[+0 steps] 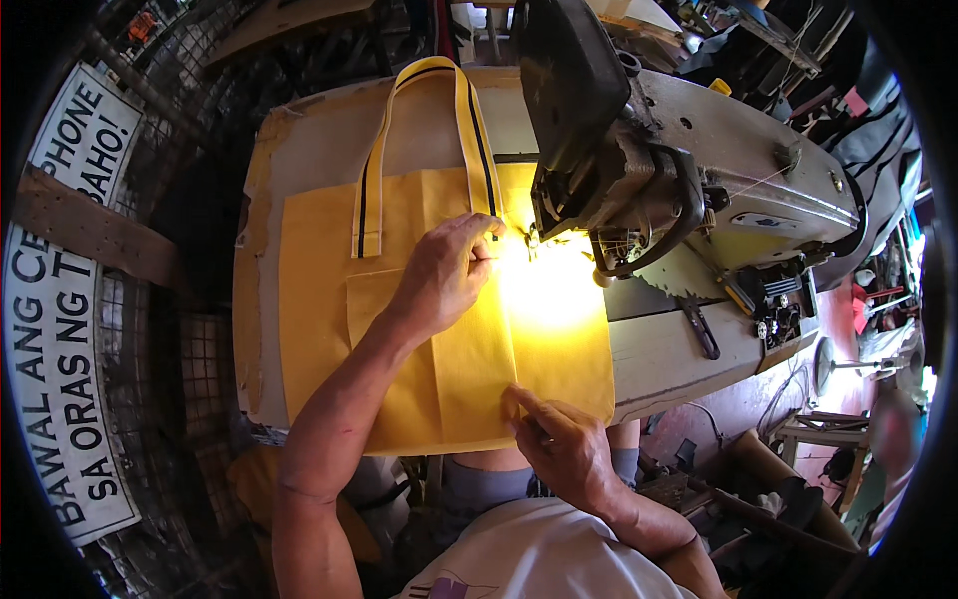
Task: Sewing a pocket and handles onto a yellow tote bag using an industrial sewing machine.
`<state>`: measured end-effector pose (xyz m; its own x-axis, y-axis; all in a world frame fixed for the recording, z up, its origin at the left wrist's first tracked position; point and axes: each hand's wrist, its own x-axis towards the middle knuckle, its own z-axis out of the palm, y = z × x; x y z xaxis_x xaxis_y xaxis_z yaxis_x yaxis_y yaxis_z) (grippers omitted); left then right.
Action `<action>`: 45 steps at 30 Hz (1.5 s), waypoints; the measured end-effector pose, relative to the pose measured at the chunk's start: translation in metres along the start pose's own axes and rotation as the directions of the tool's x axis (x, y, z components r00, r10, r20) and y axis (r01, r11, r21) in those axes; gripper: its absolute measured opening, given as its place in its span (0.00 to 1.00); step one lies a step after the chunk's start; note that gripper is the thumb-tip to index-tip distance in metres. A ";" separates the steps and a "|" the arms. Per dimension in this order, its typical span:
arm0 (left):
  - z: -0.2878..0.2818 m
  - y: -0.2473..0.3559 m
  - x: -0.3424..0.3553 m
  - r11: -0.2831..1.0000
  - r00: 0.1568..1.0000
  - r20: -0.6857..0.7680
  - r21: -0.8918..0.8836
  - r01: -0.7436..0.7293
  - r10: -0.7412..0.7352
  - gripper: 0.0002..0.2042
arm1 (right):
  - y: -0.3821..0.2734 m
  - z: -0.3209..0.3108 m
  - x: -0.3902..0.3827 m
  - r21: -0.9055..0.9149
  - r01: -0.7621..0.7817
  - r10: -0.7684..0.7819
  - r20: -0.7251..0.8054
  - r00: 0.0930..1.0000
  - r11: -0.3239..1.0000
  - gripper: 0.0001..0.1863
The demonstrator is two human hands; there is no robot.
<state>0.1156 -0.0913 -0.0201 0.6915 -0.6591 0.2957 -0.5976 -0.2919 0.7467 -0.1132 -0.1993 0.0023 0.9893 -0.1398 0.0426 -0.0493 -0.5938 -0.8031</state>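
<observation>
A yellow fabric bag panel [317, 329] lies flat on the sewing table, with crease lines running down it. A yellow strap [373, 190] with a black centre stripe and pale edges loops past its far edge, both ends resting on the panel. My left hand [444, 275] has its fingers closed at the strap's right end, just left of the needle area. At the near part of the panel, my right hand [567, 447] pinches the fabric between thumb and fingers. The sewing machine [738, 150] stands to the right, its lamp glaring on the cloth and washing out detail by the needle.
Scissors [701, 327] with a dark handle lie on the table [649, 364] right of the panel. Small metal parts [783, 311] sit beside the machine's base. A wire mesh wall with a lettered sign [65, 389] rises at left. A fan [826, 367] stands far right.
</observation>
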 end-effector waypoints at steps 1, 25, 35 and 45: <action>0.000 0.000 0.000 1.000 1.000 -0.005 -0.007 -0.012 0.012 0.16 | 0.000 0.000 0.000 -0.003 0.001 -0.001 0.008 1.000 1.000 0.16; 0.007 0.041 -0.057 0.689 0.978 0.124 0.694 -0.208 0.170 0.23 | 0.021 -0.034 0.083 -0.333 0.470 -0.382 0.298 0.875 0.817 0.40; -0.029 0.006 -0.047 0.978 0.990 0.078 0.159 -0.132 0.121 0.22 | 0.006 -0.040 0.113 -0.494 0.480 -0.266 0.441 0.857 0.725 0.55; -0.056 0.074 -0.157 0.926 0.962 0.271 0.350 -0.140 0.044 0.19 | 0.009 -0.035 0.110 -0.535 0.465 -0.234 0.444 0.865 0.705 0.56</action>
<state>-0.0141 0.0295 0.0223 0.5291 -0.8341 0.1557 -0.7926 -0.4203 0.4417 -0.0096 -0.2473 0.0204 0.9283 0.3697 -0.0390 0.3519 -0.9078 -0.2283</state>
